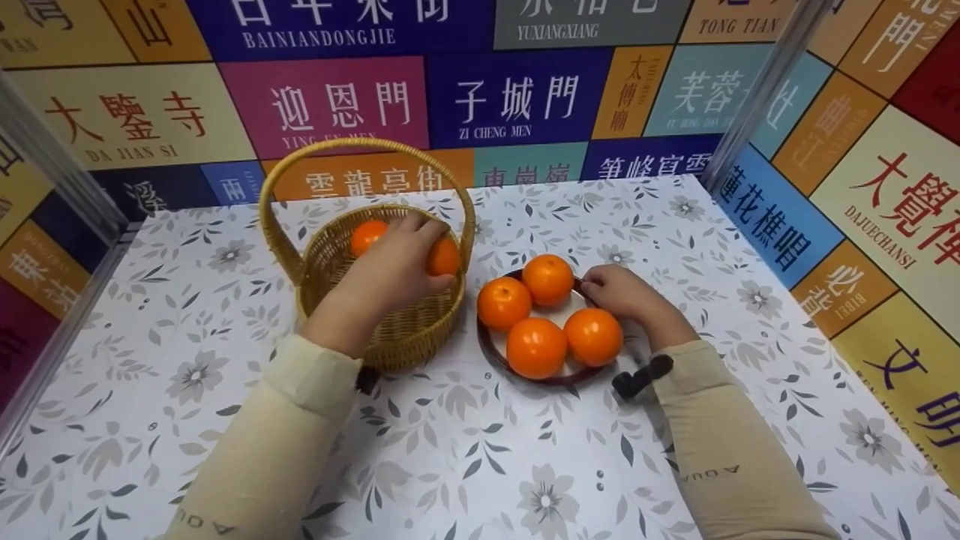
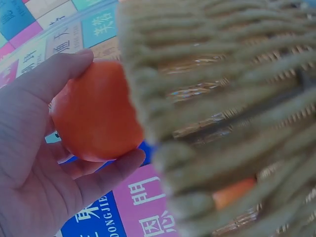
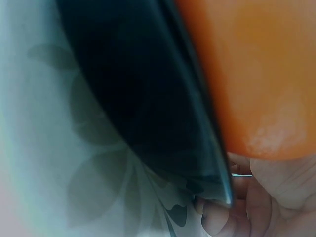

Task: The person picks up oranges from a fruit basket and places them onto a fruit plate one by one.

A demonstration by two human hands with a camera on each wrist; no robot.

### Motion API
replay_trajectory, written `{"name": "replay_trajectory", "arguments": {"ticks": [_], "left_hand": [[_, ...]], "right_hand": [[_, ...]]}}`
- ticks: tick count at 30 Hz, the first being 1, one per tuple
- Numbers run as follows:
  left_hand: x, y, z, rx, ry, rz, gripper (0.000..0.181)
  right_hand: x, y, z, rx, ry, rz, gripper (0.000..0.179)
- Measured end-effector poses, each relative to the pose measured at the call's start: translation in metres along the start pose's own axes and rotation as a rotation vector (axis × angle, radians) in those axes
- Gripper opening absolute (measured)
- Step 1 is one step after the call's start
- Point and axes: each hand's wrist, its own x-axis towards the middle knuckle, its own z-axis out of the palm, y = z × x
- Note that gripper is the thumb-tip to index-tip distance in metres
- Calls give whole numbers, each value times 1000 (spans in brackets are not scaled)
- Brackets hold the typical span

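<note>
My left hand (image 1: 394,262) reaches over the wicker basket (image 1: 412,341) and grips an orange (image 1: 444,256). In the left wrist view its thumb and fingers wrap round that orange (image 2: 96,111), right beside the woven rim. A second orange (image 1: 367,236) lies in the basket, partly behind the hand. To the basket's right is a round plate with a dark rim (image 1: 491,351), bearing several oranges (image 1: 536,347). My right hand (image 1: 621,294) holds the plate's far right edge with curled fingers (image 3: 217,219), seen low in the right wrist view.
The basket's tall arched handle (image 1: 367,142) rises over its opening. A white floral cloth (image 1: 525,465) covers the table. Panels with printed characters (image 1: 330,105) stand along the back and both sides.
</note>
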Motion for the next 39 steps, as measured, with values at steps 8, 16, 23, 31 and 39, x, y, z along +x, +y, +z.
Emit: {"name": "replay_trajectory", "arguments": {"ticks": [8, 16, 23, 31, 39], "left_hand": [[-6, 13, 4, 12, 17, 45, 69], [-9, 26, 3, 4, 42, 99, 69], [-7, 40, 9, -18, 38, 129, 68], [0, 57, 16, -26, 30, 166, 66], [6, 77, 24, 12, 30, 219, 67]], "right_hand": [[-1, 1, 0, -6, 3, 0, 29], [-1, 2, 0, -19, 11, 0, 29], [-1, 1, 0, -56, 19, -5, 27], [-6, 2, -9, -61, -10, -29, 29], [-6, 5, -15, -54, -46, -26, 29]]}}
